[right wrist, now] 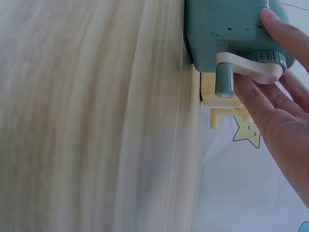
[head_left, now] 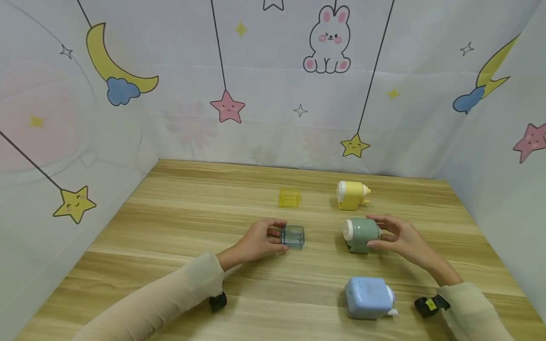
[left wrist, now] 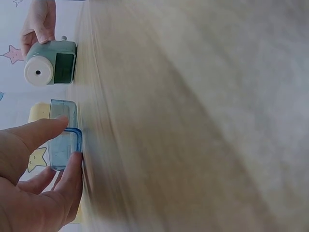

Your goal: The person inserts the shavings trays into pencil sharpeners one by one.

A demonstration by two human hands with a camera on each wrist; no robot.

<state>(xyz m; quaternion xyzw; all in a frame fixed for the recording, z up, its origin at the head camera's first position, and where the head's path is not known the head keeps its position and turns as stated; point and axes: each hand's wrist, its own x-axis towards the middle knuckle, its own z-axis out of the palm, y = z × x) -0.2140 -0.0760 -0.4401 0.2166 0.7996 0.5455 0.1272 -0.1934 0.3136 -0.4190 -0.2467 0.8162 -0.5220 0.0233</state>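
Observation:
My left hand [head_left: 258, 240] pinches a clear bluish shavings drawer [head_left: 294, 236] between thumb and fingers, low over the table. In the left wrist view the drawer [left wrist: 60, 145] shows its see-through walls. To its right, my right hand [head_left: 401, 239] grips a green pencil sharpener [head_left: 361, 233] by its crank end. A white round face with a pencil hole [left wrist: 38, 71] and a dark drawer slot [left wrist: 64, 67] face the left hand. The right wrist view shows the sharpener's pale crank arm with its green handle [right wrist: 224, 79] beside the fingers.
On the wooden table [head_left: 192, 203], a yellow pencil sharpener [head_left: 350, 195] stands behind the green one, with a clear yellow drawer [head_left: 289, 198] to its left. A blue pencil sharpener [head_left: 368, 297] sits nearer the front. Printed cloth walls [head_left: 273, 137] enclose the back and sides.

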